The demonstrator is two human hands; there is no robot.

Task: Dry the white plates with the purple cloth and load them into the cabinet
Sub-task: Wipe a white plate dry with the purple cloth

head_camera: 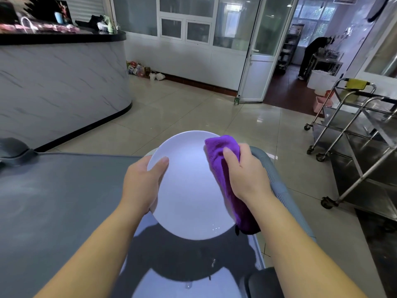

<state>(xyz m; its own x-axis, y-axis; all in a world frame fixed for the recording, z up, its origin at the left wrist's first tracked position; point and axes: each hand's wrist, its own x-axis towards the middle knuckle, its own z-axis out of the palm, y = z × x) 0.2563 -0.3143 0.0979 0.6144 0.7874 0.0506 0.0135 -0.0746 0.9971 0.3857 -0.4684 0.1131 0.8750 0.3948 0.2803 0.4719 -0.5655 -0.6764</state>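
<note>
A round white plate point(189, 190) is held up in front of me above a grey cart top point(53, 201). My left hand point(142, 183) grips its left rim, thumb on the face. My right hand point(247, 171) presses a folded purple cloth point(223, 166) against the plate's right side; the cloth hangs down past the lower right rim. A few water drops show near the plate's bottom edge. Another white plate point(182, 284) lies below, partly in the shadow of the held one. No cabinet is in view.
The cart's grey handle point(277, 181) curves behind my right hand. Steel trolleys point(354, 147) stand at the right. A marble-faced counter point(60, 87) is at the left. Tiled floor lies ahead, with bags by the far wall and a person bent over in the back room.
</note>
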